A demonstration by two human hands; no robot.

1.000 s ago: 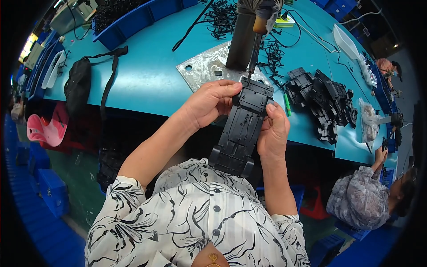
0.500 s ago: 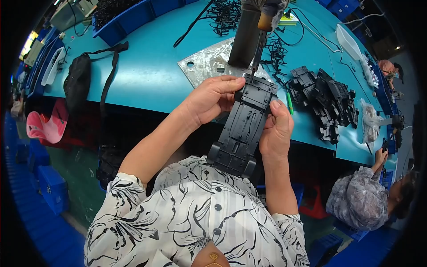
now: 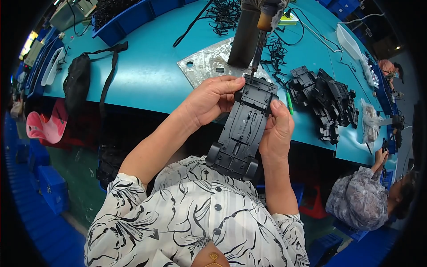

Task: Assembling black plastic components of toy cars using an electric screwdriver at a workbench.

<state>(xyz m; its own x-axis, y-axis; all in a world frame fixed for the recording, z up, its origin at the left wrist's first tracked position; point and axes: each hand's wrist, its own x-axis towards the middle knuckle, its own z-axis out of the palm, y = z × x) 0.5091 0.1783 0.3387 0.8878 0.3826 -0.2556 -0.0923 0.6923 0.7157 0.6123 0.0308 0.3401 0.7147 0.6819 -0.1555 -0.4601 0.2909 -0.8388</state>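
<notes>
A long black plastic toy-car chassis (image 3: 240,128) is held tilted between my two hands, its far end over the table's edge and its near end close to my shirt. My left hand (image 3: 218,99) grips the far left corner, thumb on top. Along the right side, my right hand (image 3: 276,127) is closed with the thumb on the edge; its other fingers are mostly hidden beneath. A mounted screwdriver (image 3: 258,50) points down, its thin tip at the far left corner of the chassis, near my left thumb. Behind it stands a dark metal post (image 3: 244,38) on a scuffed metal plate (image 3: 200,63).
Several black chassis parts (image 3: 324,95) lie piled at right, beside a green pen-like stick (image 3: 289,103). Small black pieces (image 3: 222,17) are heaped farther back, near a blue bin (image 3: 122,27). A black pouch (image 3: 78,80) hangs at the left edge. Another person (image 3: 362,196) sits at right.
The near end of the chassis has shifted slightly to the right. Both hands keep their hold, and the screwdriver tip stays at the same corner.
</notes>
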